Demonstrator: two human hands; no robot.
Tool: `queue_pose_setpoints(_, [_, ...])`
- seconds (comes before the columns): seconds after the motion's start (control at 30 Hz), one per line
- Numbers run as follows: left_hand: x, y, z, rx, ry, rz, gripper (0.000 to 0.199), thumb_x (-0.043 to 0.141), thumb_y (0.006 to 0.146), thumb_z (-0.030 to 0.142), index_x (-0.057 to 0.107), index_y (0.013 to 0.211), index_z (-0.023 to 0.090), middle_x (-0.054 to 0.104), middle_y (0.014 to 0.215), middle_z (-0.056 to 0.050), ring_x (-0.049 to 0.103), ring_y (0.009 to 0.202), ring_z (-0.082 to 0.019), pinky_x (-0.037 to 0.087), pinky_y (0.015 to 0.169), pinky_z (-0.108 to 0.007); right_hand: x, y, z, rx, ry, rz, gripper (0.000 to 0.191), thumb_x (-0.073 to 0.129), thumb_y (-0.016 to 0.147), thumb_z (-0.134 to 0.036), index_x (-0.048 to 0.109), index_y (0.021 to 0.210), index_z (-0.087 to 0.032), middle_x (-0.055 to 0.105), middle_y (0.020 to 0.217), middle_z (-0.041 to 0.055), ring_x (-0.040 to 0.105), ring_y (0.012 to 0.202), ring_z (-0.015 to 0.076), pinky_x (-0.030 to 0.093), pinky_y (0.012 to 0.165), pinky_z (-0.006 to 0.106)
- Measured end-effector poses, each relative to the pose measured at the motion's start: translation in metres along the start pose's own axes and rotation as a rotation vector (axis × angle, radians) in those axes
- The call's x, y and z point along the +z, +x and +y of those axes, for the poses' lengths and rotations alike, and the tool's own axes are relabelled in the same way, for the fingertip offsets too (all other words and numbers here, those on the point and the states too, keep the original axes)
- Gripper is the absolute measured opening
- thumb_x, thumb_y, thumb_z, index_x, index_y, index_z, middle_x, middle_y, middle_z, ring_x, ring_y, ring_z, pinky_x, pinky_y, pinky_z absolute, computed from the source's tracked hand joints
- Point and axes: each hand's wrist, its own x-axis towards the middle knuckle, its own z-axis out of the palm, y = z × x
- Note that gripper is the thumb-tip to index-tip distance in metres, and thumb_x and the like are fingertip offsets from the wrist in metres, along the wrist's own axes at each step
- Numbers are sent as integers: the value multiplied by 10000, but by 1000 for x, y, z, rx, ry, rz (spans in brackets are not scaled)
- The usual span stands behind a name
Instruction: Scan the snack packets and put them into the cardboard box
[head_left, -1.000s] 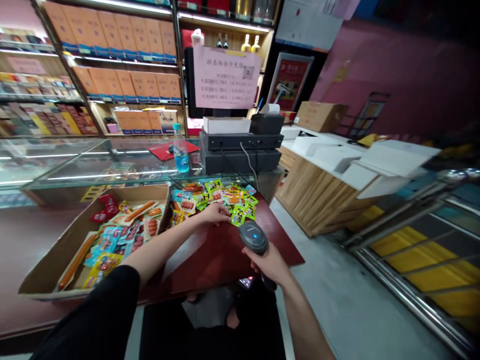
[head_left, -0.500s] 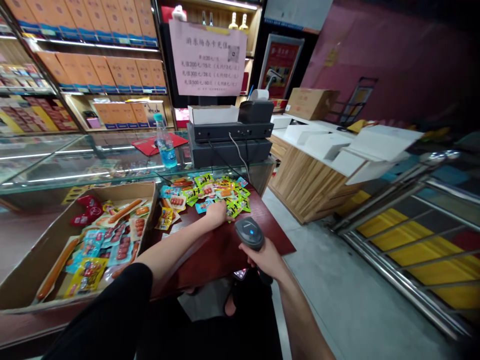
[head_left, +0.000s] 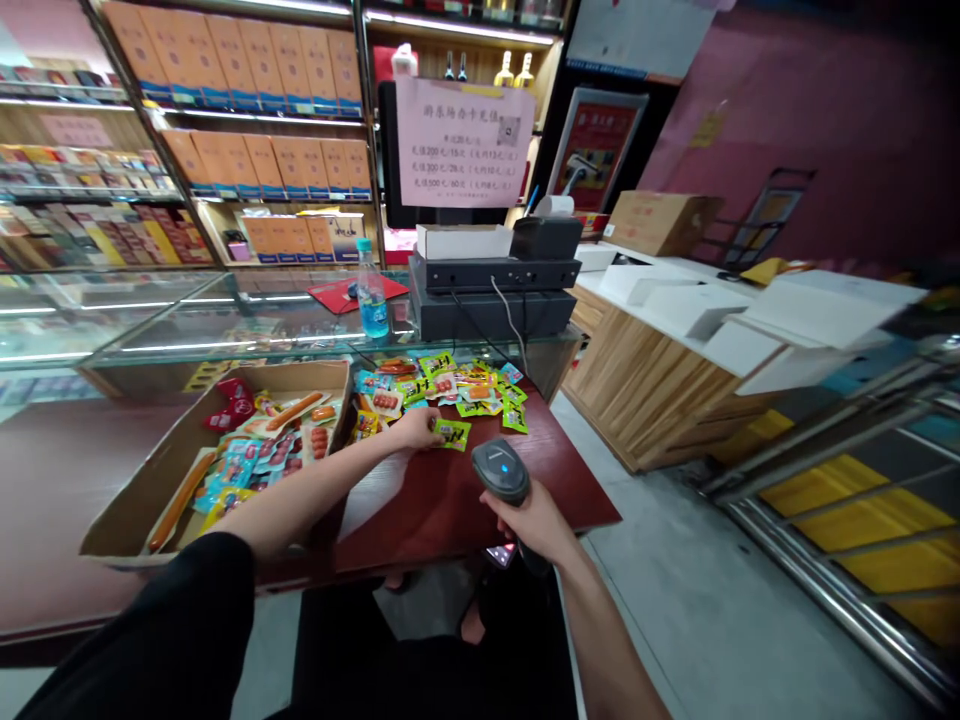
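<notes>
My left hand (head_left: pixel 415 429) is closed on the edge of a green snack packet (head_left: pixel 452 434), just in front of the snack pile. In my right hand (head_left: pixel 536 515) is a dark handheld scanner (head_left: pixel 501 470) with a blue light, its head over the dark red table (head_left: pixel 420 510). Green, blue and yellow packets and small sausage packs (head_left: pixel 444 385) lie heaped at the table's back. To the left stands an open cardboard box (head_left: pixel 135 492) holding sausages, blue and yellow packets and a red packet (head_left: pixel 231 405).
Behind the table, a glass counter (head_left: pixel 277 330) bears a blue bottle (head_left: pixel 372 300), a red folder (head_left: pixel 337 292) and a black cash drawer (head_left: pixel 491 312). At right are a wood-sided counter (head_left: pixel 622 380) and a metal railing (head_left: pixel 825 570). A lit phone (head_left: pixel 501 553) shows below the table edge.
My left hand has drawn back from the pile, with a green packet now in its fingers. The view has turned left, and the scanner stays in my right hand.
</notes>
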Motion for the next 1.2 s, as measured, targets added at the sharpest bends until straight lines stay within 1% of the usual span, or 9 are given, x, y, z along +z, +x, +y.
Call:
queue_pose_setpoints(0.1, [-14, -14, -11, -110, -353, -47, 296, 803, 605, 243, 601, 799, 148, 610, 626, 33, 576, 537, -107, 498, 549, -231, 9, 5, -1, 1, -4, -17, 288, 662, 742, -422, 641, 825, -147, 587, 476, -13, 549, 395, 130, 411, 384, 201])
queue_pose_setpoints(0.17, [-22, -22, -16, -163, -510, -51, 320, 833, 589, 260, 623, 793, 131, 634, 649, 12, 599, 563, -110, 532, 572, -247, 14, 7, -2, -1, -16, -27, 292, 659, 745, -425, 641, 834, -147, 591, 481, -13, 554, 399, 131, 421, 390, 203])
queue_pose_setpoints(0.33, [-35, -31, -20, -263, -646, 15, 312, 870, 558, 286, 650, 706, 121, 656, 680, -10, 618, 633, -117, 565, 590, -241, 24, 12, -7, -27, -40, -61, 282, 654, 749, -422, 640, 813, -148, 597, 484, -5, 555, 403, 135, 424, 396, 210])
queue_pose_setpoints(0.43, [-38, -32, -18, -258, -752, -52, 333, 867, 582, 308, 657, 770, 132, 685, 742, -26, 645, 672, -131, 578, 607, -254, 28, 15, -10, -39, -39, -73, 282, 649, 755, -425, 639, 815, -149, 600, 488, -2, 555, 402, 136, 421, 397, 211])
queue_pose_setpoints(0.53, [-37, -34, -16, -270, -858, -136, 410, 871, 588, 328, 630, 861, 141, 696, 761, -32, 672, 656, -146, 592, 630, -302, 30, 16, -11, -43, -41, -86, 278, 647, 761, -422, 638, 820, -150, 612, 501, 5, 568, 411, 139, 424, 402, 210])
queue_pose_setpoints(0.7, [-33, -38, -13, -283, -937, -191, 497, 878, 584, 322, 593, 953, 151, 702, 783, -39, 690, 635, -155, 597, 676, -348, 31, 18, -14, -68, -51, -84, 265, 662, 761, -412, 630, 803, -151, 597, 482, -1, 555, 402, 132, 431, 412, 210])
queue_pose_setpoints(0.9, [-30, -37, -14, -258, -876, -187, 552, 920, 475, 231, 624, 934, 147, 719, 858, -59, 697, 725, -162, 590, 665, -289, 32, 17, -12, -63, -23, -61, 271, 670, 752, -414, 619, 826, -158, 600, 488, -10, 552, 395, 136, 412, 387, 210])
queue_pose_setpoints(1.07, [-29, -39, -11, -240, -853, -201, 476, 902, 506, 316, 668, 879, 136, 727, 921, -79, 697, 790, -173, 584, 657, -266, 30, 13, -9, -66, -35, -63, 245, 664, 761, -404, 607, 781, -166, 591, 481, -13, 564, 409, 138, 418, 400, 209])
queue_pose_setpoints(1.2, [-29, -40, -11, -212, -867, -214, 428, 881, 540, 384, 681, 809, 119, 723, 818, -74, 686, 704, -165, 575, 604, -262, 29, 12, -7, -76, -42, -62, 244, 659, 769, -400, 619, 789, -161, 596, 483, -8, 566, 412, 140, 432, 413, 216])
